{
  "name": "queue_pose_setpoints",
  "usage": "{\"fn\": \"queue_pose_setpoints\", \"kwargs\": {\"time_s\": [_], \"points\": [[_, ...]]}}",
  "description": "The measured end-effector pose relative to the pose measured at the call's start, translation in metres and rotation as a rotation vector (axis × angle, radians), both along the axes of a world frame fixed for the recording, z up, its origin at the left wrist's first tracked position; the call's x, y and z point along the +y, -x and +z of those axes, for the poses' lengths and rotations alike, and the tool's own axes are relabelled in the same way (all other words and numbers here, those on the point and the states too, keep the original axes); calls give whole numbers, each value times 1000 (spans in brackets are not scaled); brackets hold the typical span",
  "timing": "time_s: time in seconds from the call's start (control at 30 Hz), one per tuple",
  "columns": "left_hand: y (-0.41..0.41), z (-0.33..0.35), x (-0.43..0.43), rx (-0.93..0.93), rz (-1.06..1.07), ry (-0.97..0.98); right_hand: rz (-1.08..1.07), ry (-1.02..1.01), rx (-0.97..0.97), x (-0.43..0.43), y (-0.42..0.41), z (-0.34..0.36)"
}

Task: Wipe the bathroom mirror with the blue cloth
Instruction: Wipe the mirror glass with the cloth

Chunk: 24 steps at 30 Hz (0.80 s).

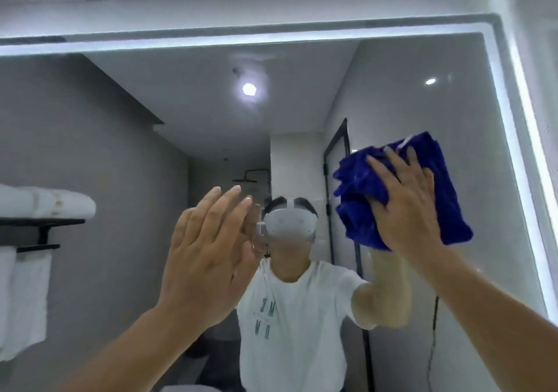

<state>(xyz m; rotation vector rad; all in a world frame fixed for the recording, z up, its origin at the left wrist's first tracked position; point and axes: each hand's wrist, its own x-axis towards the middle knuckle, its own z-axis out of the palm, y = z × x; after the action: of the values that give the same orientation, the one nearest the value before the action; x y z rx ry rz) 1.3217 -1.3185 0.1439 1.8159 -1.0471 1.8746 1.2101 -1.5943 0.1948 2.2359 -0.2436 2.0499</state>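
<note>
The bathroom mirror [120,138] fills most of the view, framed by a lit white strip along its top and right edges. A folded blue cloth [362,198] lies flat against the glass in the upper right part of the mirror. My right hand [407,207] presses on it with straight, spread fingers. My left hand [208,259] is raised in the centre, fingers straight and together, fingertips at or just off the glass; it holds nothing.
The mirror reflects a person in a white T-shirt, a ceiling lamp and a black-framed shower door. In the reflection at the left, white towels [45,201] lie on a black rack. The mirror's lit right edge [519,150] runs close to the cloth.
</note>
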Motion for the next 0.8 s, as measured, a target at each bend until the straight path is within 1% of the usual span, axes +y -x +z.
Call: {"fn": "queue_pose_setpoints", "kwargs": {"time_s": [0.03, 0.1, 0.17, 0.2, 0.27, 0.37, 0.5, 0.57, 0.63, 0.7, 0.8], "points": [[-2, 3, 1, -2, -15, 12, -14, -66, -41, 10, -7, 35], [-5, 7, 4, -4, -58, 27, -67, -124, -70, 36, -25, 89], [-8, 10, 8, -18, -65, 32, -116, -83, -64, 68, -48, 108], [-9, 11, 10, -23, -58, 39, -124, -18, -54, 83, -57, 103], [-10, 13, 12, -17, -55, 56, -92, 145, -11, 104, -68, 67], [-7, 11, 10, -28, -83, 62, -41, 300, 131, 105, -66, -22], [-3, 0, 8, -1, -68, 20, -137, 425, 344, 66, -44, -130], [-5, -6, 12, 28, -50, 8, -148, 465, 380, 44, -24, -155], [-8, -13, 17, 30, -26, 6, -149, 493, 378, 23, -4, -157], [-13, -20, 25, 34, -5, 0, -130, 424, 320, 12, 6, -139], [-19, -27, 39, 51, 33, 22, -67, 113, 119, 26, -6, -86]]}}
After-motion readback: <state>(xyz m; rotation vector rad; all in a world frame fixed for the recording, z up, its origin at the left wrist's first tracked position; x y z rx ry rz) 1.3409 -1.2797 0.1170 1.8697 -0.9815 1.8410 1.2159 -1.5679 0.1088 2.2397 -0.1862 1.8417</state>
